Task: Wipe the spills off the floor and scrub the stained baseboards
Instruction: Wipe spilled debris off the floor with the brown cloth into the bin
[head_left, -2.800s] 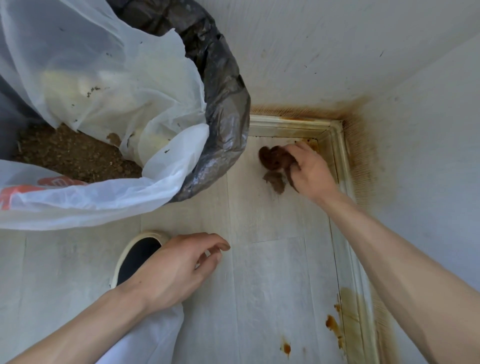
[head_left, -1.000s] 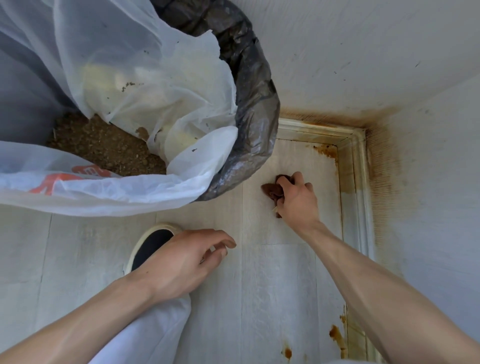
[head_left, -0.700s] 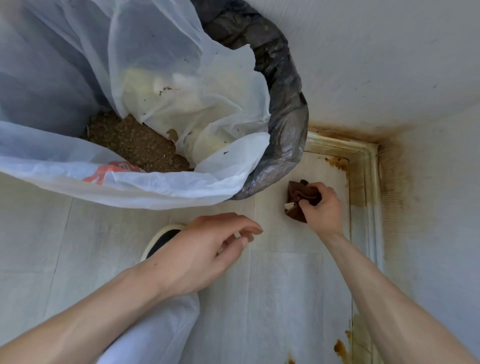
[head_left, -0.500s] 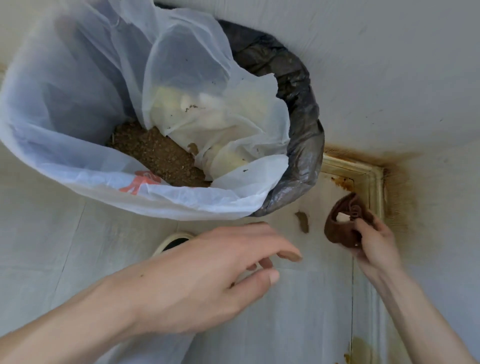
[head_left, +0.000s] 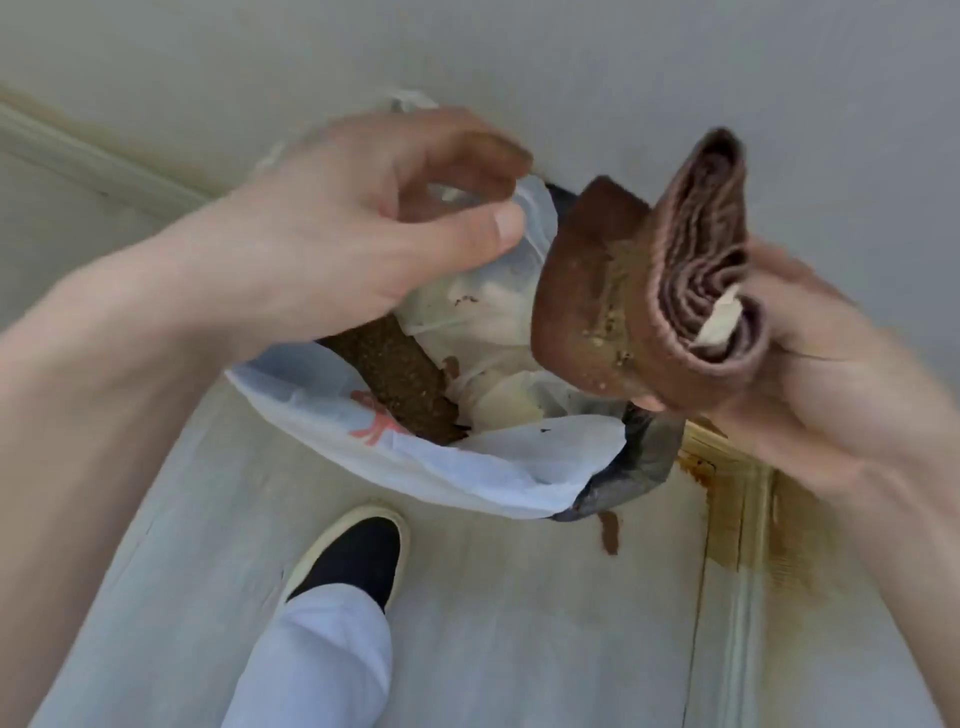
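While right hand (head_left: 810, 374) grips soiled brown cloth (head_left: 639, 291) above lined trash bin (head_left: 493, 478), left hand (head_left: 353, 228) hovers beside it, fingers loosely curled, empty. Likely shaking debris off; next, wipe floor smear (head_left: 609, 531), scrub stained baseboard (head_left: 743, 499).

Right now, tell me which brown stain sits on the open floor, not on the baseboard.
The small dark brown smear just below the bin's black liner. It lies alone on the pale floor, while the rusty orange staining clings to the corner baseboard to its right.
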